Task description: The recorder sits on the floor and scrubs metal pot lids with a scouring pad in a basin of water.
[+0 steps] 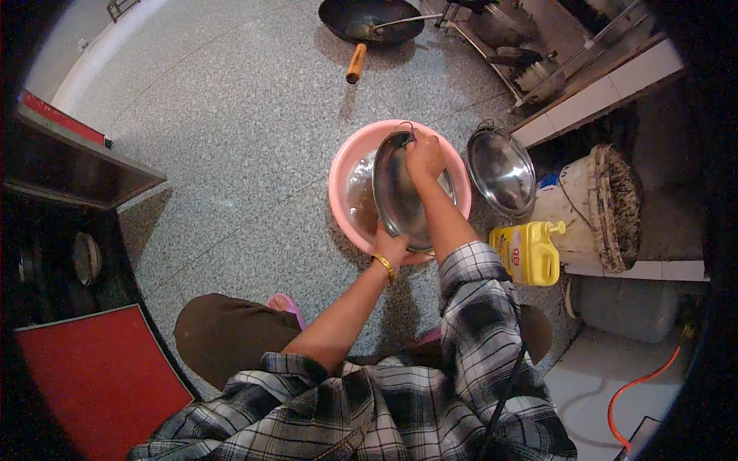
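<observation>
A shiny metal pan [398,184] with a wire loop handle is tilted over a pink plastic basin [341,216], which has murky water with small bits in the bottom. My left hand [393,245], below a gold-coloured bracelet, grips the pan's near rim. At its far side, my right hand [425,157] is closed at the rim beside the wire handle. Whether a scrubber or cloth is under those fingers is hidden. Just right of the basin stands a similar metal pan or lid [500,172], its inner face up.
A yellow detergent jug [526,253] with a pump stands near my right forearm, before a dirty white bucket [576,207]. Farther off, a black wok [369,23] with a wooden handle rests on the speckled floor [230,144]. Open cabinet doors [104,386] are at left.
</observation>
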The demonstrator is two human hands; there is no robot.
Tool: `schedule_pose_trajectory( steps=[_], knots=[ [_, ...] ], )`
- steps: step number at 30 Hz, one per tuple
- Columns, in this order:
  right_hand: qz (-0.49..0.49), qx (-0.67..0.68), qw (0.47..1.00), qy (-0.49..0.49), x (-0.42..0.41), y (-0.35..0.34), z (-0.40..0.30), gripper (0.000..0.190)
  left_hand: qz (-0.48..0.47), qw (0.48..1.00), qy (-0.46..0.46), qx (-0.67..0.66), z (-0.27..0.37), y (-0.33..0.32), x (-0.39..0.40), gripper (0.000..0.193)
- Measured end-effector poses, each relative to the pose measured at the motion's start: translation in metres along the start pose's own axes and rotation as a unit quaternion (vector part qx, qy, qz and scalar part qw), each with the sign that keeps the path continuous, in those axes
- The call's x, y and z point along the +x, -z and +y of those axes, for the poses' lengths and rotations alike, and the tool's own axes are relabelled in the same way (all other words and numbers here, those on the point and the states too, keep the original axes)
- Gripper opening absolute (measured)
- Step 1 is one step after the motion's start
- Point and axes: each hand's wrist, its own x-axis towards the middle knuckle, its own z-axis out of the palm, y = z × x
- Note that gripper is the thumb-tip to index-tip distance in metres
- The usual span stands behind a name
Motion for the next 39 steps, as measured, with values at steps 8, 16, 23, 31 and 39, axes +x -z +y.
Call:
schedule_pose_trajectory(
  steps=[8,16,23,31,39],
  knots=[
    [0.048,0.025,0.993,0.102,0.0,-0.009,-0.003,0.025,0.016,0.999,-0.016,0.045,-0.007,0.002,0.004,0.061],
    [0.063,0.174,0.982,0.046,0.014,-0.009,0.009,0.024,0.067,0.996,-0.05,0.034,0.012,-0.01,-0.017,0.051],
    [0.053,0.122,0.984,0.119,-0.003,-0.015,-0.01,0.026,0.053,0.995,-0.064,0.054,0.009,-0.004,-0.012,0.051],
    [0.093,0.161,0.94,0.287,-0.027,-0.006,-0.013,0.019,0.047,0.968,-0.195,0.148,-0.03,0.016,0.025,0.045],
    [0.149,0.109,0.937,0.297,-0.016,-0.008,0.009,0.022,0.015,1.0,0.001,0.006,0.008,-0.008,-0.013,0.039]
  ],
)
